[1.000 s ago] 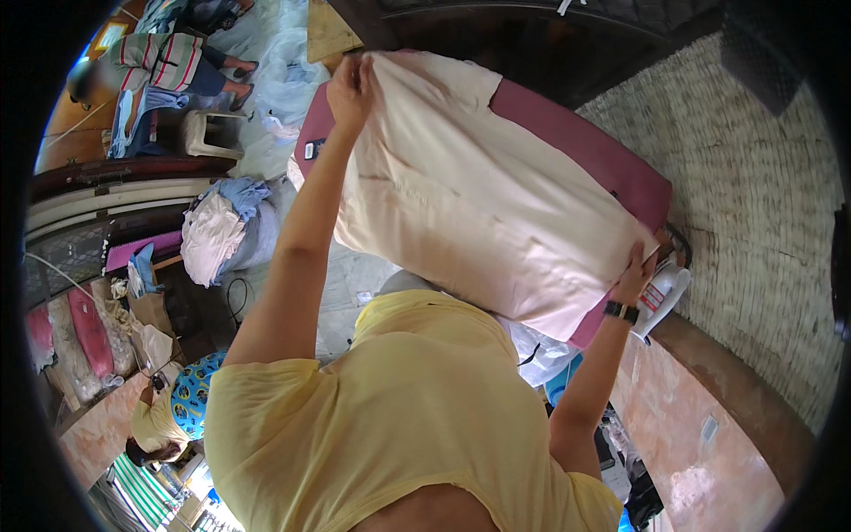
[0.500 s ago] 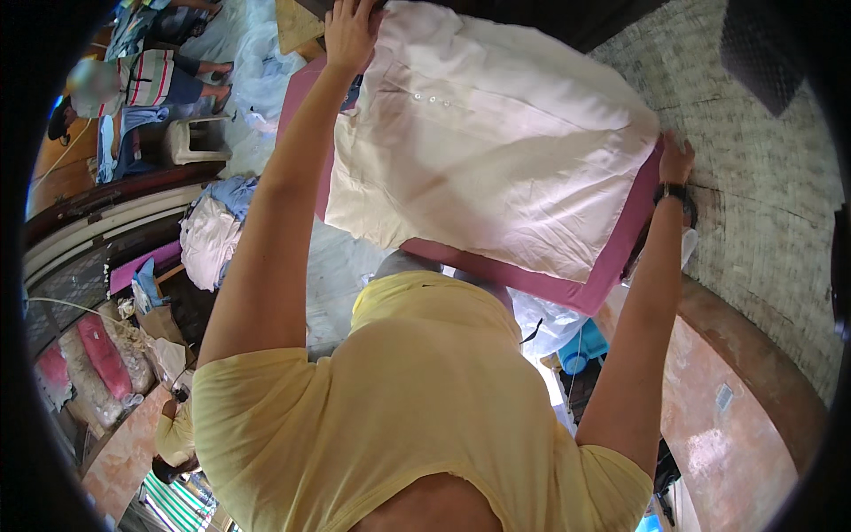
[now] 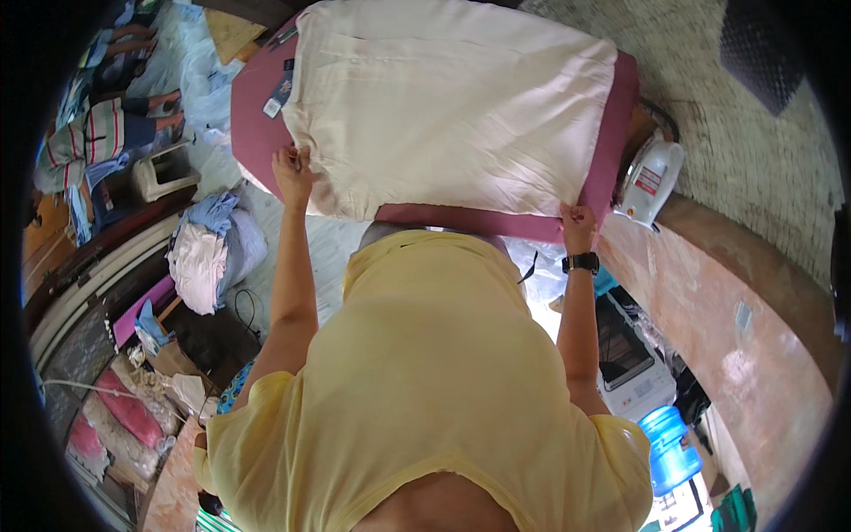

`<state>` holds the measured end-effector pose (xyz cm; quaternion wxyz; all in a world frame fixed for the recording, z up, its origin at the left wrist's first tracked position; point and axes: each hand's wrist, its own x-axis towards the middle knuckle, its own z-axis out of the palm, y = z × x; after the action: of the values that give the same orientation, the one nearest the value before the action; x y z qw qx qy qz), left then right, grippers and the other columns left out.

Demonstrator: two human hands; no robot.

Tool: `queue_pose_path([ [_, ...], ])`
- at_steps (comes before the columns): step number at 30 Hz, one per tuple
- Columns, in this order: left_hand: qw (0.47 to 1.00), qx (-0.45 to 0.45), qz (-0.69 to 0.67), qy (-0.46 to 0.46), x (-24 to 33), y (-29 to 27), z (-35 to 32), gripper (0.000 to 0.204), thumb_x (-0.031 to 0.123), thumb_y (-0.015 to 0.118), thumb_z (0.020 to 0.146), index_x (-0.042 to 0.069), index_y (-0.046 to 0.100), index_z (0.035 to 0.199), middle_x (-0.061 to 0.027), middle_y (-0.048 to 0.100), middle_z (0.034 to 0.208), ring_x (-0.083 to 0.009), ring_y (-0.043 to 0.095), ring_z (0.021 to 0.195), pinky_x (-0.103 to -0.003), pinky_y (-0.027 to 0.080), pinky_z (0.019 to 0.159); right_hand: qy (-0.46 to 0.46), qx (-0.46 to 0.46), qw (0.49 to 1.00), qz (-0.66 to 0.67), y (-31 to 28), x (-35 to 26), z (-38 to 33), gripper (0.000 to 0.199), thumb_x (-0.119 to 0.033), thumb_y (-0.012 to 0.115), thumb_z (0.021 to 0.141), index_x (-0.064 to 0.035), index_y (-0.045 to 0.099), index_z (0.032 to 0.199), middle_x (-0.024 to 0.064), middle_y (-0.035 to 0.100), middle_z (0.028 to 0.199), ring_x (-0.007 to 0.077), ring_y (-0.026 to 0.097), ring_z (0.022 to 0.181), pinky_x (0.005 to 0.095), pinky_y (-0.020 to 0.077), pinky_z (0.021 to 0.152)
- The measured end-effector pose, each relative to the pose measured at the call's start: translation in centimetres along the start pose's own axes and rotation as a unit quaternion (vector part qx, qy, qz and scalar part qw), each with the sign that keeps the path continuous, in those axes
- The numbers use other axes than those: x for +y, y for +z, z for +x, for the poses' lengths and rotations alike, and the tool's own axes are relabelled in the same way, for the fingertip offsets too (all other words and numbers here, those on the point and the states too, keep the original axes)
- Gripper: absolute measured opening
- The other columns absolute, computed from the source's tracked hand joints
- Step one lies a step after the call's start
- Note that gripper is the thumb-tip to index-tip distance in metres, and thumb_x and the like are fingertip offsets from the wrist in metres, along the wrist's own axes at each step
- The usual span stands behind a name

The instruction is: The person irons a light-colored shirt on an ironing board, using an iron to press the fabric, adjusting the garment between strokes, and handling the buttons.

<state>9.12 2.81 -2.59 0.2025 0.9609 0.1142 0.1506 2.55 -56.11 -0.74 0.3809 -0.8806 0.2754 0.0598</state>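
A cream shirt (image 3: 452,115) lies spread over a maroon padded ironing board (image 3: 254,111), with a few wrinkles near its left side. My left hand (image 3: 292,175) is closed in a pinch at the shirt's near left edge. At the near right corner, my right hand (image 3: 578,228) pinches the hem between thumb and fingers; a dark watch is on that wrist. A dark tag (image 3: 278,96) lies on the board beside the shirt's left edge. To the right of the board stands a white iron (image 3: 651,180), partly hidden by the board's edge.
A heap of light clothes (image 3: 211,251) sits on the left, near a beige stool (image 3: 167,173). Another person (image 3: 102,133) is at the far left. A blue water jug (image 3: 669,448) and a white appliance (image 3: 629,359) are at the lower right.
My left hand has come nearer from the far left corner, and my right hand from the right edge to the near corner. The shirt lies flatter, its buttons out of sight; the iron shows fully.
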Motion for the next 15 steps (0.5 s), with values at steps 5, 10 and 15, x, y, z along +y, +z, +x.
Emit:
queue_pose_path([
  [5, 0.959, 0.048, -0.240, -0.143, -1.8, -0.8, -0.4, 0.030, 0.020, 0.071, 0.091, 0.002, 0.048, 0.095, -0.0072, 0.058, 0.074, -0.0143, 0.056, 0.066, -0.028, 0.042, 0.059, 0.039, 0.047, 0.984, 0.165, -2.1, 0.3, -0.6, 0.022, -0.005, 0.076, 0.081, 0.0003, 0.055, 0.082, 0.0084, 0.061, 0.072, 0.0143, 0.064, 0.059, 0.0282, 0.0563, 0.051],
  [10, 0.950, -0.104, -0.279, -0.096, -3.8, -2.0, -2.5, 0.033, 0.014, 0.073, 0.088, 0.001, 0.049, 0.106, -0.0105, 0.064, 0.086, -0.0165, 0.063, 0.078, -0.028, 0.048, 0.068, 0.047, 0.034, 0.976, 0.212, -1.7, 1.9, -1.9, 0.026, -0.004, 0.077, 0.080, -0.0017, 0.052, 0.089, 0.0055, 0.059, 0.073, 0.0115, 0.062, 0.062, 0.0263, 0.0555, 0.053],
  [15, 0.997, -0.043, -0.054, -0.039, -0.2, -3.6, -3.4, 0.037, 0.014, 0.076, 0.080, 0.002, 0.054, 0.107, -0.0160, 0.063, 0.104, -0.0317, 0.061, 0.090, -0.040, 0.048, 0.079, -0.065, 0.101, 0.986, 0.117, -0.5, 6.7, -1.3, 0.026, -0.002, 0.076, 0.077, -0.0044, 0.053, 0.088, 0.0027, 0.057, 0.073, 0.0107, 0.057, 0.061, 0.0267, 0.0518, 0.054],
])
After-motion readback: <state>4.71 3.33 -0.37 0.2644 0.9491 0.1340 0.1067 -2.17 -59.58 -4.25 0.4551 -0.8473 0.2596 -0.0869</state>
